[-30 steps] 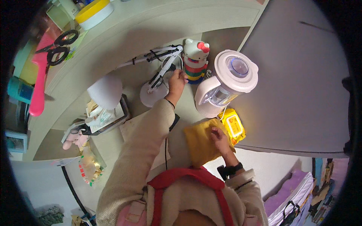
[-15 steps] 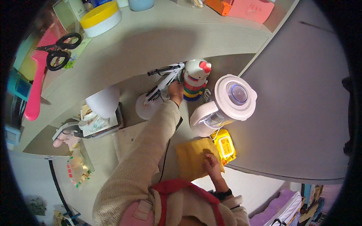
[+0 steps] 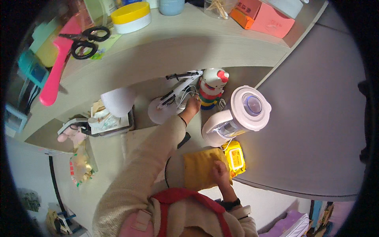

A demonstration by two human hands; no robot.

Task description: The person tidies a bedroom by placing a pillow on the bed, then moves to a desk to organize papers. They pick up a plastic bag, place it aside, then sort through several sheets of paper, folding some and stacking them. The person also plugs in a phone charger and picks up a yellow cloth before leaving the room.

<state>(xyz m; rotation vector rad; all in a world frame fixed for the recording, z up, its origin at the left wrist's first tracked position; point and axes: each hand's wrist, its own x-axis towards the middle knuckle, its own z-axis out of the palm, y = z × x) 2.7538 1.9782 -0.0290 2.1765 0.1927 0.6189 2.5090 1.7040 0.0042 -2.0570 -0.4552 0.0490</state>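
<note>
My left hand (image 3: pixel 192 107) reaches to the back of the desk, between the white desk lamp (image 3: pixel 162 110) and a cat-shaped figurine (image 3: pixel 212 85) with a red bow and coloured bands. Its fingers are closed by a loop of thin white cable (image 3: pixel 182 94), which they appear to pinch; the fingertips are partly hidden. Near me, a folded yellow cloth (image 3: pixel 199 170) lies flat on the desk. My right hand (image 3: pixel 221 172) rests on its right side with curled fingers, a dark watch on the wrist. Touching the cloth's right side is a yellow wipes pack (image 3: pixel 235 158).
A pale pink blender (image 3: pixel 237 114) stands right of the figurine. Leftward are the white lamp shade (image 3: pixel 118 102), a tissue stack (image 3: pixel 106 121) and a snack bag (image 3: pixel 81 168). The overhead shelf (image 3: pixel 169 47) holds scissors (image 3: pixel 89 41), a pink comb (image 3: pixel 57 75) and a yellow-lidded jar (image 3: pixel 131 17).
My left hand has drawn slightly back from the figurine, and white cable loops now show beside it. My right hand stays on the cloth. The whole view has shifted a little.
</note>
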